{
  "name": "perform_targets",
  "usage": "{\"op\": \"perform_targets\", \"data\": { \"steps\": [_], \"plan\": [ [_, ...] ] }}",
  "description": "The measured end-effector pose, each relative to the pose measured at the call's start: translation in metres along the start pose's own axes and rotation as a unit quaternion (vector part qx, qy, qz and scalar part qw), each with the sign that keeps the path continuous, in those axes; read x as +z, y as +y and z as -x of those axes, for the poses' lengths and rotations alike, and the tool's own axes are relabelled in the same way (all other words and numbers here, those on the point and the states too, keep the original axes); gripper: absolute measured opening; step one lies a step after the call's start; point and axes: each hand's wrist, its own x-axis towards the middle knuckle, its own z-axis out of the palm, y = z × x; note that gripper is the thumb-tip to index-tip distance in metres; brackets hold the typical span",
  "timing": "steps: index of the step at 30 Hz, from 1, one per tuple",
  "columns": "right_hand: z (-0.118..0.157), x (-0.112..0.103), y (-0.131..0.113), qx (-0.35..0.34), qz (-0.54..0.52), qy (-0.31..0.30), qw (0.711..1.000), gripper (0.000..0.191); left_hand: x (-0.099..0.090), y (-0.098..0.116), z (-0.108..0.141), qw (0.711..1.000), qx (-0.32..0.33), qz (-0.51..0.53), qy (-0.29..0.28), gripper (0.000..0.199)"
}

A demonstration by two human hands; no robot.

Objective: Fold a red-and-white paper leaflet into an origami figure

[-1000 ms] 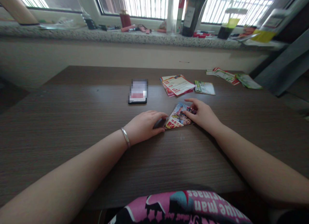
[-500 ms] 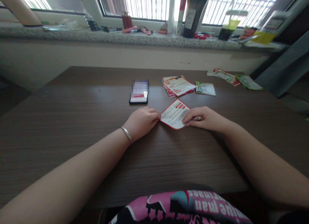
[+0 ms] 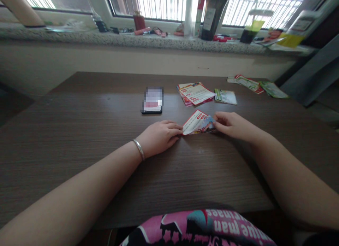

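Note:
A printed sheet of paper (image 3: pixel 194 123), white with red edging, lies on the table between my hands. Its near part is folded over, showing a colourful picture side. My left hand (image 3: pixel 164 136), with a silver bangle at the wrist, rests on the table with its fingertips pressed on the sheet's left corner. At the other end, my right hand (image 3: pixel 230 125) pinches the folded paper between thumb and fingers. Just behind the sheet sits a stack of similar printed sheets (image 3: pixel 196 94). A phone (image 3: pixel 152 101) with a lit, blurred screen lies beyond my left hand.
A small green-and-white card packet (image 3: pixel 225 97) lies right of the stack. More leaflets (image 3: pixel 249 84) are spread at the table's far right corner. Bottles (image 3: pixel 212 18) and small items line the stone windowsill (image 3: pixel 164 42) behind the brown table (image 3: pixel 79 133).
The sheet's near corner has been turned up and over, so its picture side now shows. My right hand has shifted right and slightly up; my left fingers have slid a little right.

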Motion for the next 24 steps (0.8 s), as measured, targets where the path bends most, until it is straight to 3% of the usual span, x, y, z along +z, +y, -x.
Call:
{"op": "perform_targets", "data": {
  "steps": [6, 10, 12, 15, 17, 24],
  "plan": [
    [-0.013, 0.017, 0.006, 0.097, 0.062, 0.063, 0.991, 0.017, 0.001, 0.005, -0.003, 0.999, 0.035, 0.030, -0.019, 0.034],
    [-0.018, 0.028, 0.004, 0.122, 0.123, 0.075, 0.982, 0.016, 0.001, 0.012, -0.005, 0.999, 0.003, 0.026, -0.027, 0.030],
    [-0.019, 0.031, 0.002, 0.130, 0.150, 0.079, 0.977, 0.019, 0.001, 0.016, -0.006, 0.998, -0.042, 0.029, -0.026, 0.032],
    [-0.019, 0.033, 0.000, 0.129, 0.173, 0.072, 0.974, 0.023, 0.004, 0.020, -0.006, 0.995, -0.084, 0.044, -0.010, 0.050],
    [-0.020, 0.035, 0.000, 0.121, 0.183, 0.078, 0.973, 0.024, 0.005, 0.022, -0.007, 0.997, -0.066, 0.033, -0.008, 0.054],
    [-0.027, 0.037, 0.002, 0.116, 0.199, 0.101, 0.968, 0.019, 0.009, 0.025, -0.008, 0.998, -0.043, -0.027, -0.021, 0.038]
  ]
}}
